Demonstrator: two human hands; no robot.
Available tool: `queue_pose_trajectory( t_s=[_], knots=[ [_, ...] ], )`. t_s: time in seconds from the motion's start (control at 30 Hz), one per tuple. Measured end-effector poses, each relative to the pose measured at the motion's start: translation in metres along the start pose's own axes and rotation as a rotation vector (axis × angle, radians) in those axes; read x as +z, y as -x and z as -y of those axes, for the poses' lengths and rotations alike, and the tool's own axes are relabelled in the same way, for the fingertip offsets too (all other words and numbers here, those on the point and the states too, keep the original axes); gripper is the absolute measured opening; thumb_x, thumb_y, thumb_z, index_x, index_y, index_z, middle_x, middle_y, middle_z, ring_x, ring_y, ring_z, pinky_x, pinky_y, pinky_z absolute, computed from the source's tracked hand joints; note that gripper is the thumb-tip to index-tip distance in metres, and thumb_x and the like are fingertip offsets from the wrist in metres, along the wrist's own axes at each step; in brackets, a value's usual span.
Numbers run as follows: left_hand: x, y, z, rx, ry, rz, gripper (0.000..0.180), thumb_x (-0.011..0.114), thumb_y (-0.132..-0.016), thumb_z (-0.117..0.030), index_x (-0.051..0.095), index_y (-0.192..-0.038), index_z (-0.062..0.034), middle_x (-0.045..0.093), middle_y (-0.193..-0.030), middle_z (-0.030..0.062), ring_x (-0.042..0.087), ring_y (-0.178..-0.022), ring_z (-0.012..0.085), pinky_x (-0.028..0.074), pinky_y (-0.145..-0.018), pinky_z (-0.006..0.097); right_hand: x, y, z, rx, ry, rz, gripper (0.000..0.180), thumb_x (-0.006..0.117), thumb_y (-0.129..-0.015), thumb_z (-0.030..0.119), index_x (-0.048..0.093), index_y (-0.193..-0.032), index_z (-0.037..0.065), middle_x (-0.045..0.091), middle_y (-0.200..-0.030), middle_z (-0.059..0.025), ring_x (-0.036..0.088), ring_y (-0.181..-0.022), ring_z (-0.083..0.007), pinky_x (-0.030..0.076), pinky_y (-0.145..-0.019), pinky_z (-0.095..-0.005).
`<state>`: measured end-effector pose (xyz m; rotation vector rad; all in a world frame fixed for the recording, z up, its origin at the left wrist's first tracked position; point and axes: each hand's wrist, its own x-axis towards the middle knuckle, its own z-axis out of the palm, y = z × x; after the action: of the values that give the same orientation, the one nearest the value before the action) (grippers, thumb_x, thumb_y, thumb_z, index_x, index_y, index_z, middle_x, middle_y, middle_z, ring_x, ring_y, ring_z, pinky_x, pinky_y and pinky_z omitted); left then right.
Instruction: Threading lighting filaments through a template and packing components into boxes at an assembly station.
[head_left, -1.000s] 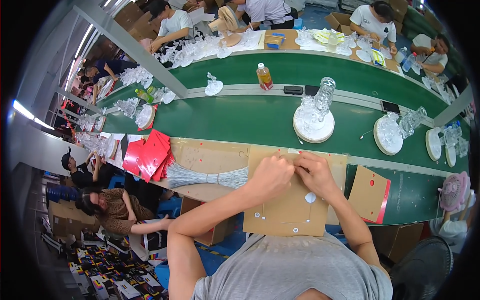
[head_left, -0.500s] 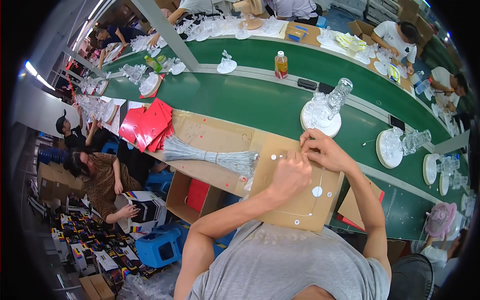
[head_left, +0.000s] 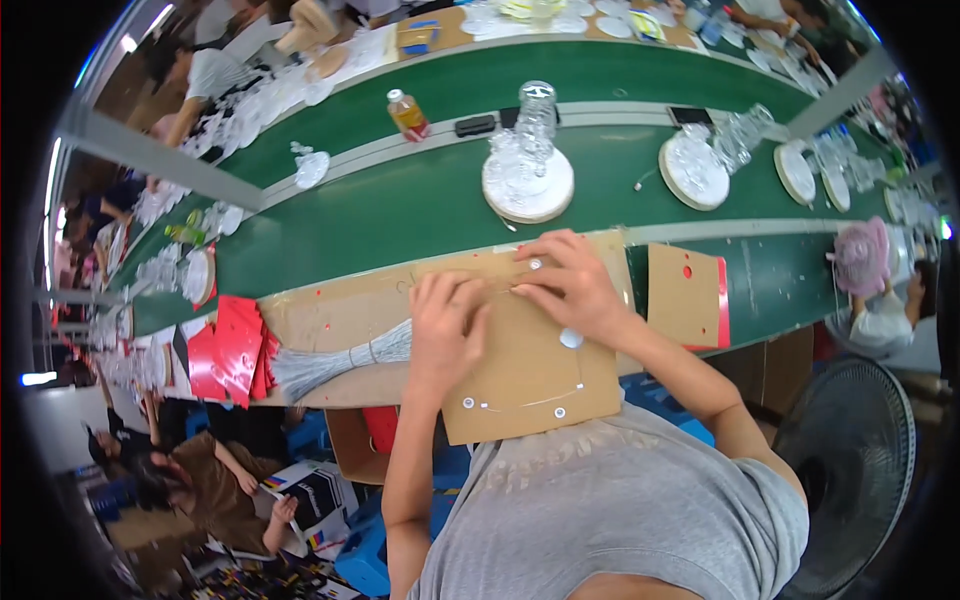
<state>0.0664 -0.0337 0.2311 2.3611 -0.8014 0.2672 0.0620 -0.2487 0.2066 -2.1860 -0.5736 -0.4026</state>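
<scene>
A brown cardboard panel (head_left: 530,370) lies in front of me at the table edge. On it are several small white round pieces, a larger white disc (head_left: 571,338) and a thin pale cord (head_left: 535,402) running along its near part. Over the panel's left side, my left hand (head_left: 447,330) is closed, fingers curled and thumb bent inward. My right hand (head_left: 580,290) pinches near the panel's far edge, beside one white round piece (head_left: 536,265). A faint thin strand seems to show between the hands; what the fingertips hold is too small to make out.
Left of the panel lie a tied bundle of grey wires (head_left: 345,358) and red sheets (head_left: 230,350). Beyond, a plastic-wrapped clear piece on a round base (head_left: 528,185) stands on the green surface (head_left: 350,205). Another cardboard piece (head_left: 683,295) lies right; a black fan (head_left: 850,460) stands lower right.
The view has swung, so the panel now appears more level. My left hand has drawn away from the right hand, leaving a gap between them; the right stays near the far edge.
</scene>
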Motion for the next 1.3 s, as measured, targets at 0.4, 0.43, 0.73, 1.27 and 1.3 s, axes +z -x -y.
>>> queue_pose_trajectory(
  t_s=[0.4,0.43,0.73,1.27,1.3],
  knots=[
    [0.006,0.001,-0.002,-0.193,0.206,-0.098,0.02,0.069,-0.076,0.006,0.073,-0.094,-0.0033,0.062,-0.125,0.013,0.055,-0.121,0.0317,0.044,-0.101,0.041,0.028,0.005,0.035,0.314,0.067,-0.246,0.014,0.079,-0.07,0.004,0.071,-0.08,0.003,0.066,-0.087,-0.0051,0.059,-0.092,-0.0248,0.05,-0.081,-0.0364],
    [0.004,0.0,-0.004,-0.212,0.226,-0.097,0.021,0.068,-0.076,0.006,0.073,-0.094,-0.0037,0.062,-0.125,0.0128,0.055,-0.121,0.0315,0.044,-0.101,0.041,0.028,0.005,0.034,0.315,0.075,-0.245,0.014,0.079,-0.07,0.004,0.071,-0.08,0.003,0.066,-0.087,-0.0051,0.059,-0.092,-0.0248,0.05,-0.081,-0.0364],
    [0.001,0.004,0.007,-0.152,0.236,-0.086,0.029,0.065,-0.075,0.008,0.074,-0.098,-0.0069,0.06,-0.124,0.0126,0.054,-0.118,0.0322,0.047,-0.097,0.041,0.013,-0.005,0.016,0.056,0.043,-0.016,0.012,0.076,-0.071,0.002,0.07,-0.08,0.002,0.063,-0.081,-0.0052,0.057,-0.085,-0.0234,0.048,-0.075,-0.039],
    [0.0,0.011,-0.004,0.041,-0.087,0.117,0.054,0.067,-0.075,-0.002,0.068,-0.124,-0.0234,0.049,-0.141,0.0121,0.04,-0.135,0.0429,0.032,-0.103,0.069,-0.011,-0.023,-0.006,0.276,-0.201,0.185,0.029,0.082,-0.07,0.015,0.068,-0.094,0.006,0.069,-0.104,-0.0064,0.066,-0.099,-0.0243,0.052,-0.083,-0.0352],
    [0.001,0.011,-0.004,0.044,-0.088,0.123,0.054,0.067,-0.075,-0.002,0.068,-0.124,-0.0234,0.049,-0.141,0.0121,0.04,-0.135,0.0429,0.032,-0.103,0.069,-0.014,-0.025,-0.009,0.343,-0.229,0.273,0.033,0.083,-0.068,0.016,0.068,-0.096,0.006,0.07,-0.102,-0.0061,0.067,-0.097,-0.0238,0.052,-0.084,-0.0349]
  ],
)
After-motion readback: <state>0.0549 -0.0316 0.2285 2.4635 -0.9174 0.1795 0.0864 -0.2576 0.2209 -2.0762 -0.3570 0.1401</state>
